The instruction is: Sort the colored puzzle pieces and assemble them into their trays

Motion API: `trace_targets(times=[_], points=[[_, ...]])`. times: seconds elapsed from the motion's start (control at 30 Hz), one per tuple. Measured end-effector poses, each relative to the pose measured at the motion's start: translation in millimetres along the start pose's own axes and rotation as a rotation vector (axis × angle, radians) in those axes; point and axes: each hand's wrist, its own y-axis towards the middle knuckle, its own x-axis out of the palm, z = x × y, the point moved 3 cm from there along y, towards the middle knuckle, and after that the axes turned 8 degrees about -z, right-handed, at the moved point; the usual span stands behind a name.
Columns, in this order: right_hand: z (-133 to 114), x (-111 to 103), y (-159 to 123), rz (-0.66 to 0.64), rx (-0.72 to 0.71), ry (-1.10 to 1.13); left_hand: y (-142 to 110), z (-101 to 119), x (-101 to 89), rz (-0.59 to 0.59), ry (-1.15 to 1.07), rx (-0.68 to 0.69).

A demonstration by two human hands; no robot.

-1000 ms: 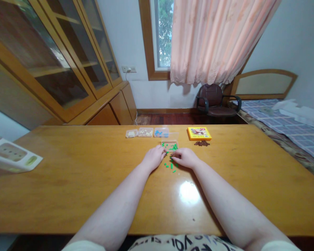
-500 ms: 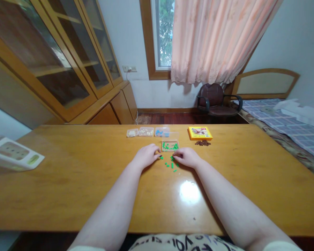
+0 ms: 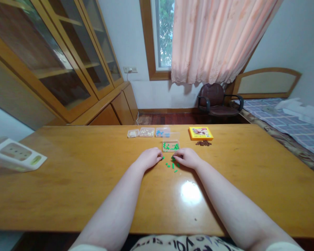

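Between my hands, several small green building bricks (image 3: 173,166) lie loose on the wooden table. My left hand (image 3: 152,158) has its thumb and fingers pinched together on a green brick (image 3: 163,158) at its fingertips. On the other side my right hand (image 3: 187,157) is closed, its fingertips on another green brick (image 3: 173,158), partly covered by the fingers. Just beyond both hands is a clear plastic box (image 3: 171,151) with several green bricks inside and its lid raised at the back.
Behind stand clear boxes with blue pieces (image 3: 162,132), cream pieces (image 3: 147,132) and white pieces (image 3: 133,133). A yellow box (image 3: 201,133) lies at the right, with a pile of brown pieces (image 3: 203,143) before it. A white carton (image 3: 17,153) is far left.
My left hand has closed its fingers on the green brick and shifted slightly right. My right hand stays nearly in place at its brick.
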Motion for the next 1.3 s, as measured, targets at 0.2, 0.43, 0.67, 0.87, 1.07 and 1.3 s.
trace_targets(times=[0.2,0.43,0.67,0.87,1.07,1.3], points=[[-3.2,0.2,0.9,0.006,-0.021,-0.001,1.4,2.5,-2.6,0.071,-0.014,0.049],[-5.1,-0.3,1.6,0.014,-0.008,-0.022,17.8,9.3,-4.5,0.327,-0.202,-0.024],[7.2,0.0,0.3,-0.006,0.042,0.056,5.4,-2.6,4.3,0.096,-0.105,0.021],[6.4,2.6,-0.4,-0.097,-0.050,0.049,8.0,-6.4,5.9,0.027,-0.119,0.012],[1.6,3.5,1.4,-0.090,-0.071,-0.097,10.3,-2.2,7.3,0.013,-0.118,0.040],[-6.0,6.9,3.3,-0.076,-0.067,-0.176,9.9,3.3,6.4,0.048,-0.066,0.086]])
